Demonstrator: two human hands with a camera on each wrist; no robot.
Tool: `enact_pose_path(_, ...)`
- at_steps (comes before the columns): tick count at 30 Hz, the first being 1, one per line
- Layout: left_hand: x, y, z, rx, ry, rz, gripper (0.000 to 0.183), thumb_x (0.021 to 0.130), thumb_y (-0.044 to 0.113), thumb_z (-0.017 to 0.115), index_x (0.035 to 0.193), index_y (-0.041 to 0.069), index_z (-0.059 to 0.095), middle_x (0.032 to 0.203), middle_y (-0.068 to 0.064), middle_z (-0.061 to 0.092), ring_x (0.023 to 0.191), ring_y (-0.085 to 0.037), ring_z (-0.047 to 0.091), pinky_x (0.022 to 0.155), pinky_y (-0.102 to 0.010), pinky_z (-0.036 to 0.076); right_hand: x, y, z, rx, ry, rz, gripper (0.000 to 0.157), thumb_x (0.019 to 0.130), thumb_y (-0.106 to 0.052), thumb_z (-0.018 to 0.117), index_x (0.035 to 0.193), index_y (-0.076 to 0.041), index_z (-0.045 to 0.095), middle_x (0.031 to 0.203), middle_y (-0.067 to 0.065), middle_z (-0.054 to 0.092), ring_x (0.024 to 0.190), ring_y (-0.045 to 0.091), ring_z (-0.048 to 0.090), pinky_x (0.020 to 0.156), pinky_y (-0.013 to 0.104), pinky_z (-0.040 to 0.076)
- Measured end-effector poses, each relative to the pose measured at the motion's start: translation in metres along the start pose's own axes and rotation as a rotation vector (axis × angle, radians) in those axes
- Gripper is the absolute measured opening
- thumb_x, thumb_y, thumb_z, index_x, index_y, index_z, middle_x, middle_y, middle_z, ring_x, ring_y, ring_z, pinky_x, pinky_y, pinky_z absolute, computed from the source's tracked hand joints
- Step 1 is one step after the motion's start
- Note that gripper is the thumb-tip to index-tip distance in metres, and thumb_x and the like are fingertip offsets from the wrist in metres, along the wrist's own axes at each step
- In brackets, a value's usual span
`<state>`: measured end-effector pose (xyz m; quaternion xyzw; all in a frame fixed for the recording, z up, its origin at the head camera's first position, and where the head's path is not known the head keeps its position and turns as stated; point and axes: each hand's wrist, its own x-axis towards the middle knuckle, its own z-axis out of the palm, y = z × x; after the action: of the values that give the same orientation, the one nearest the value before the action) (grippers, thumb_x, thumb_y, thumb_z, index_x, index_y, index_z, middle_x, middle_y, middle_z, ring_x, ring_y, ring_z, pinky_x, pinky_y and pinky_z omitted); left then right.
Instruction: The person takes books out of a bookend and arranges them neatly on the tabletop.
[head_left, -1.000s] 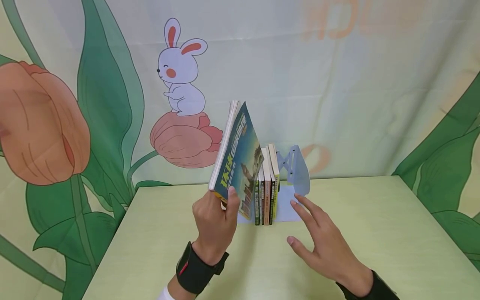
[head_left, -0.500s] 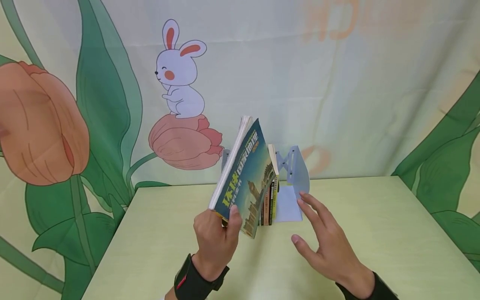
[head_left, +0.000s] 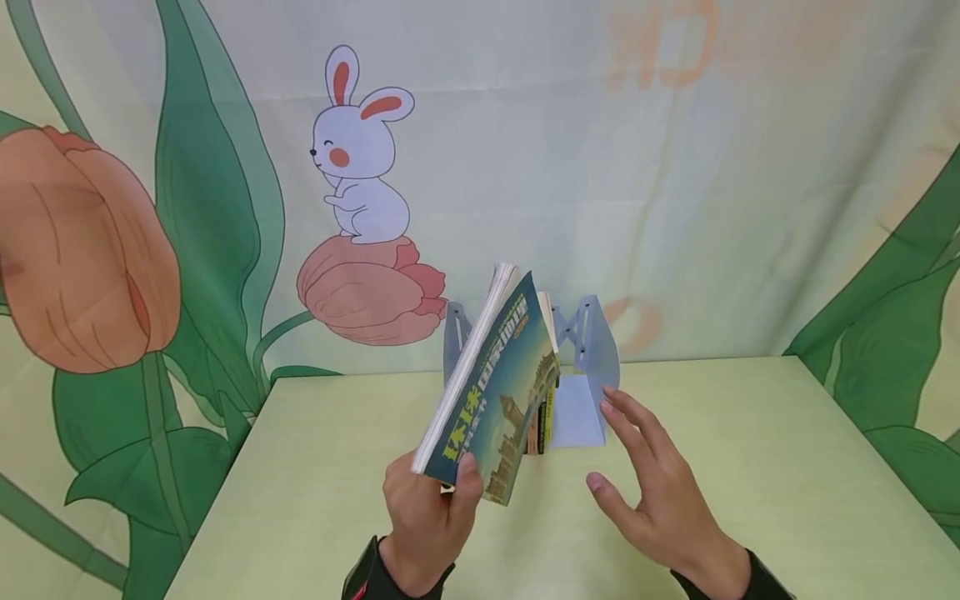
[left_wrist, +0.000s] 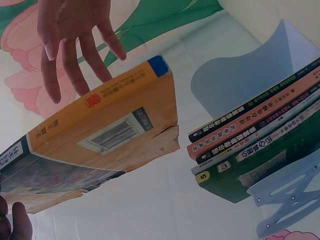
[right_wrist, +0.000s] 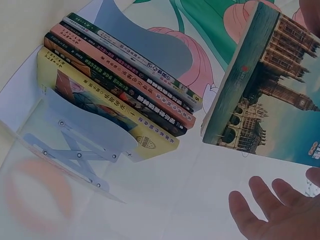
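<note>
A thick paperback book (head_left: 495, 392) with a blue-green cover, picturing a clock tower, is held tilted in the air. My left hand (head_left: 431, 521) grips it near its lower end, thumb on the front cover. The left wrist view shows its orange spine and back cover with a barcode. Off to the right, my right hand (head_left: 667, 496) hovers with fingers spread and nothing in it. Behind the held book, several thinner books (right_wrist: 117, 82) stand upright in a blue-grey expandable book stand (head_left: 600, 346). In the head view the held book hides most of them.
The stand's base (head_left: 576, 408) shows to the right of the row of books. Everything stands on a pale yellow-green table (head_left: 315, 492). Behind its far edge hangs a backdrop cloth (head_left: 675, 183) printed with a rabbit and tulips.
My left hand has lowered the book and brought it nearer to me and a little right, so it covers more of the standing books. My right hand has drifted slightly right.
</note>
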<state>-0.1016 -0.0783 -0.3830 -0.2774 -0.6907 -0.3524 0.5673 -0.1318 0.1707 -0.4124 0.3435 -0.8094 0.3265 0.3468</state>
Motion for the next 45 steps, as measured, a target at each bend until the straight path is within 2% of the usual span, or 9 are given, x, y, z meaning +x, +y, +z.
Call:
enact_pose_path(3, -0.002, 0.001, -0.002, -0.018, -0.001, 0.006, 0.042, 0.103, 0.025, 0.047, 0.114, -0.012, 0.064, 0.086, -0.023, 0.074, 0.06, -0.024, 0.071, 0.05, -0.024, 0.052, 0.0, 0.0, 0.0, 0.006, 0.005, -0.004, 0.064, 0.098, -0.046, 0.049, 0.146, -0.004, 0.045, 0.15, 0.014, 0.044, 0.133, 0.024, 0.047, 0.107, 0.013, 0.03)
enact_pose_path(8, -0.008, 0.003, -0.004, -0.036, -0.018, 0.009, 0.042, 0.103, 0.025, 0.046, 0.115, -0.013, 0.063, 0.087, -0.024, 0.073, 0.061, -0.024, 0.071, 0.051, -0.023, 0.052, 0.0, -0.001, 0.001, 0.02, 0.017, -0.018, 0.064, 0.098, -0.047, 0.048, 0.144, -0.002, 0.046, 0.149, 0.015, 0.044, 0.134, 0.023, 0.047, 0.107, 0.014, 0.03)
enact_pose_path(13, -0.013, 0.002, -0.004, -0.032, -0.008, 0.078, 0.041, 0.102, 0.023, 0.048, 0.106, -0.014, 0.065, 0.083, -0.022, 0.073, 0.062, -0.025, 0.071, 0.052, -0.029, 0.055, 0.0, 0.0, 0.001, 0.027, 0.025, -0.026, 0.064, 0.099, -0.047, 0.047, 0.143, -0.002, 0.047, 0.148, 0.016, 0.045, 0.135, 0.023, 0.046, 0.108, 0.013, 0.029)
enact_pose_path(18, -0.017, 0.002, -0.003, -0.031, 0.002, 0.136, 0.039, 0.101, 0.021, 0.048, 0.099, -0.014, 0.066, 0.078, -0.021, 0.072, 0.06, -0.024, 0.071, 0.051, -0.029, 0.055, 0.0, 0.0, 0.001, 0.029, 0.02, -0.028, 0.064, 0.099, -0.047, 0.047, 0.142, 0.0, 0.048, 0.148, 0.016, 0.045, 0.135, 0.023, 0.046, 0.109, 0.012, 0.028)
enact_pose_path(25, -0.026, 0.002, -0.003, -0.055, 0.012, 0.106, 0.038, 0.101, 0.02, 0.049, 0.094, -0.014, 0.065, 0.071, -0.021, 0.071, 0.055, -0.023, 0.068, 0.047, -0.026, 0.051, 0.001, 0.0, 0.001, 0.025, -0.005, -0.013, 0.063, 0.099, -0.045, 0.048, 0.146, -0.003, 0.044, 0.15, 0.014, 0.044, 0.134, 0.022, 0.046, 0.109, 0.013, 0.027)
enact_pose_path(30, -0.03, 0.002, -0.005, -0.092, -0.037, 0.129, 0.038, 0.1, 0.019, 0.048, 0.098, -0.015, 0.066, 0.071, -0.02, 0.071, 0.054, -0.02, 0.068, 0.047, -0.023, 0.051, 0.001, 0.0, -0.001, 0.032, -0.047, 0.032, 0.068, 0.095, -0.037, 0.058, 0.15, -0.005, 0.037, 0.151, 0.011, 0.042, 0.134, 0.022, 0.046, 0.11, 0.013, 0.026)
enact_pose_path(34, -0.029, 0.004, -0.007, -0.162, -0.074, 0.153, 0.038, 0.1, 0.018, 0.047, 0.097, -0.016, 0.064, 0.071, -0.022, 0.071, 0.056, -0.021, 0.07, 0.048, -0.022, 0.052, 0.001, 0.002, -0.003, 0.059, -0.09, 0.08, 0.077, 0.091, -0.033, 0.065, 0.154, -0.008, 0.03, 0.153, 0.008, 0.04, 0.137, 0.021, 0.043, 0.112, 0.013, 0.024)
enact_pose_path(39, -0.023, 0.011, -0.01, -0.268, -0.111, 0.149, 0.037, 0.1, 0.017, 0.046, 0.094, -0.015, 0.063, 0.069, -0.023, 0.07, 0.055, -0.02, 0.07, 0.05, -0.021, 0.053, 0.0, 0.005, -0.004, 0.101, -0.114, 0.099, 0.077, 0.095, -0.043, 0.059, 0.155, -0.008, 0.027, 0.153, 0.009, 0.04, 0.139, 0.02, 0.041, 0.113, 0.013, 0.022)
enact_pose_path(45, -0.012, 0.018, -0.01, -0.345, -0.083, 0.223, 0.03, 0.099, 0.013, 0.046, 0.09, -0.013, 0.058, 0.059, -0.019, 0.065, 0.049, -0.017, 0.066, 0.048, -0.017, 0.05, -0.001, 0.005, -0.006, 0.141, -0.127, 0.092, 0.07, 0.099, -0.047, 0.052, 0.155, -0.01, 0.029, 0.151, 0.008, 0.042, 0.136, 0.017, 0.042, 0.113, 0.012, 0.021)
